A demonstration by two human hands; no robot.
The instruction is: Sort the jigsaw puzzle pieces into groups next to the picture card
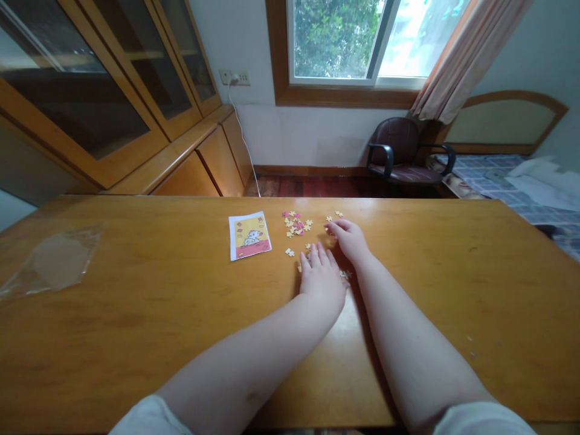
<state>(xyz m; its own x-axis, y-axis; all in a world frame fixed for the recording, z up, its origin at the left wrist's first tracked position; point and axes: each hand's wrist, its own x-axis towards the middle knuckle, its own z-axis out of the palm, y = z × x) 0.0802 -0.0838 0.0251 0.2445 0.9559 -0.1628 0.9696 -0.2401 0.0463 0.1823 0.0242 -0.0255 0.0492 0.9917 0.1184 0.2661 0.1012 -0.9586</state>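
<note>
1. Small jigsaw pieces point(299, 228), yellow and pink, are scattered across the far middle of the surface point(181, 338). The densest cluster is seen just right of the picture card point(251, 235); a loose piece point(290, 252) is set apart on the near side of it.
2. Left hand point(322, 281): held palm down, fingers extended and slightly spread over some pieces. Pieces are seen at the fingertips and by the hand's right edge. No grip is shown; what is under the palm is hidden.
3. Right hand point(348, 240): placed just far and right of the left, fingers bent toward pieces by the fingertips. Whether one is pinched cannot be told. Two pieces point(339, 214) are left beyond it, near the far edge.
4. Handling (judged): pieces are probably light, thin, fairly stiff card; easily slid, easily bent at the tabs. Best gripped across opposite edges, or pressed and dragged by one fingertip.
5. A clear plastic bag point(58, 260) is laid well apart, at the left.
</note>
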